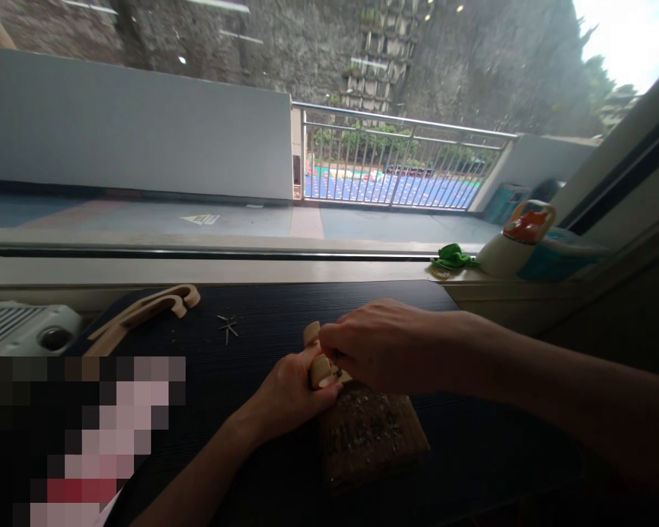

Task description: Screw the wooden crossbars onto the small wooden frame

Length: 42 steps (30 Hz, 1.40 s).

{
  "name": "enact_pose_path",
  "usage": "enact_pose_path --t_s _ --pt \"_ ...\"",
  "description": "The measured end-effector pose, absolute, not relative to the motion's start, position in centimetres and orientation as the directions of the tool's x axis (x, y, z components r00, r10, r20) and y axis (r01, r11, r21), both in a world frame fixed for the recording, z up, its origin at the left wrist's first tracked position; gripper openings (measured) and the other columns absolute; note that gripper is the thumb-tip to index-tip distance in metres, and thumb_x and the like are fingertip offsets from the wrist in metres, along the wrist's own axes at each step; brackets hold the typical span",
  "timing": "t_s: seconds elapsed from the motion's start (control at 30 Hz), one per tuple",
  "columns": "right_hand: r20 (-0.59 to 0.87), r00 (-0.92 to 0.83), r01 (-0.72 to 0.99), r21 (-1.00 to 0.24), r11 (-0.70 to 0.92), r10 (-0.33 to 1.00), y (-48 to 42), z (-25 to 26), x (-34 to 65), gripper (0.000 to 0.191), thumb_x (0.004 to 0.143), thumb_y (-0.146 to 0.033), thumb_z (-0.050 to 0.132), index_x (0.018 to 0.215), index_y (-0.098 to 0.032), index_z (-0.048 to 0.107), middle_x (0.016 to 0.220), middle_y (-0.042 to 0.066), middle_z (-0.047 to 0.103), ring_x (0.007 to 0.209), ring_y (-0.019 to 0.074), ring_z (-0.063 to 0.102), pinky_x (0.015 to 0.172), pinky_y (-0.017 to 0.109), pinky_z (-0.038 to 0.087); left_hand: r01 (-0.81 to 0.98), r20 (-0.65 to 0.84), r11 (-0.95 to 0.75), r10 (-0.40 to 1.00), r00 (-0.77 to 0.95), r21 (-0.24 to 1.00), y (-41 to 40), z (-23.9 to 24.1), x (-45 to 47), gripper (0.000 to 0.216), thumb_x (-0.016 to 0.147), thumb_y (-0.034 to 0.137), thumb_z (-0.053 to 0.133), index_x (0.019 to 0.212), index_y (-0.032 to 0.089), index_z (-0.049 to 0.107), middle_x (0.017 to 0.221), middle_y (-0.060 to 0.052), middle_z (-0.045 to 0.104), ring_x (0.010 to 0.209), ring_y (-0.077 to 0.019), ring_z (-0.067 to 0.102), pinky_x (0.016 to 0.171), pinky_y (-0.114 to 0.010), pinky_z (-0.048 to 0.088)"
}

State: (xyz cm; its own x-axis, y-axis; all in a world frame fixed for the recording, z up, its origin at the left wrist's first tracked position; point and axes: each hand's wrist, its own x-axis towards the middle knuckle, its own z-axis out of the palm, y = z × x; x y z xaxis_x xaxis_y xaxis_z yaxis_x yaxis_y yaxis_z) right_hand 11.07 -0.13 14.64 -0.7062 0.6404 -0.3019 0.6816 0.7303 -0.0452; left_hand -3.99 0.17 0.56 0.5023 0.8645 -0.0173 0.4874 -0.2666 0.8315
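My left hand point(292, 395) is closed around a small pale wooden piece point(317, 364) at the far edge of a brown block point(370, 439) covered in shavings. My right hand point(381, 345) comes in from the right and pinches down on the same piece from above; whatever is between its fingers is hidden. Both hands meet over the dark table point(263, 322). Only the top and one rounded end of the wooden piece show between the fingers.
Curved wooden parts point(143, 311) lie at the table's far left, with a few small nails point(228, 326) beside them. A white device point(27, 329) sits at the left edge. A green cloth point(453, 256) and a white-and-orange object point(519, 241) rest on the window sill.
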Motion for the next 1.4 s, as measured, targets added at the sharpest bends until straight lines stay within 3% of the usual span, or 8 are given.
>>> enact_pose_path --t_s 0.43,0.67,0.9,1.23,1.4 --pt "-0.191 -0.500 0.855 0.042 0.516 0.845 0.0 12.6 10.2 0.021 0.084 -0.028 0.035 0.093 -0.015 0.049 0.070 0.004 0.059 0.057 0.0122 0.052 0.052 0.024 0.029 0.472 0.034 -0.316 0.857 0.515 0.823 0.1 0.5 -4.0 0.019 0.068 0.033 0.056 0.078 0.017 0.055 0.074 0.001 0.060 0.062 -0.0109 0.051 0.057 -0.021 0.038" --pt "-0.340 -0.505 0.803 0.151 0.576 0.793 -0.4 15.7 11.1 0.017 0.078 -0.022 0.045 0.077 -0.014 0.059 0.075 0.008 0.062 0.065 0.0135 0.054 0.057 0.024 0.032 0.493 0.032 -0.315 0.865 0.501 0.811 0.2 0.3 -4.1 0.019 0.068 0.036 0.056 0.072 0.018 0.053 0.069 0.002 0.058 0.059 -0.0103 0.050 0.056 -0.021 0.037" --pt "-0.307 -0.581 0.768 0.100 0.633 0.754 -0.9 14.8 11.5 0.016 0.079 -0.019 0.044 0.079 -0.014 0.059 0.077 0.007 0.063 0.065 0.0129 0.054 0.054 0.024 0.031 0.511 0.045 -0.340 0.862 0.504 0.790 0.2 0.2 -4.2 0.019 0.069 0.035 0.056 0.075 0.018 0.054 0.069 0.002 0.058 0.059 -0.0103 0.050 0.056 -0.021 0.036" --pt "-0.177 -0.429 0.897 0.032 0.440 0.886 -1.3 13.0 12.0 0.024 0.084 -0.027 0.036 0.087 -0.017 0.057 0.079 0.006 0.063 0.071 0.0163 0.058 0.056 0.025 0.031 0.486 0.059 -0.341 0.860 0.506 0.805 0.2 0.2 -4.1 0.018 0.069 0.033 0.056 0.072 0.017 0.052 0.068 0.003 0.056 0.057 -0.0089 0.047 0.053 -0.020 0.035" --pt "-0.199 -0.486 0.868 0.008 0.497 0.851 -1.3 13.8 12.3 0.022 0.081 -0.025 0.040 0.094 -0.017 0.055 0.082 0.007 0.064 0.074 0.0171 0.058 0.058 0.025 0.032 0.486 0.044 -0.331 0.859 0.511 0.809 0.1 0.4 -4.1 0.016 0.068 0.031 0.057 0.072 0.017 0.051 0.068 0.003 0.056 0.057 -0.0082 0.046 0.054 -0.019 0.035"
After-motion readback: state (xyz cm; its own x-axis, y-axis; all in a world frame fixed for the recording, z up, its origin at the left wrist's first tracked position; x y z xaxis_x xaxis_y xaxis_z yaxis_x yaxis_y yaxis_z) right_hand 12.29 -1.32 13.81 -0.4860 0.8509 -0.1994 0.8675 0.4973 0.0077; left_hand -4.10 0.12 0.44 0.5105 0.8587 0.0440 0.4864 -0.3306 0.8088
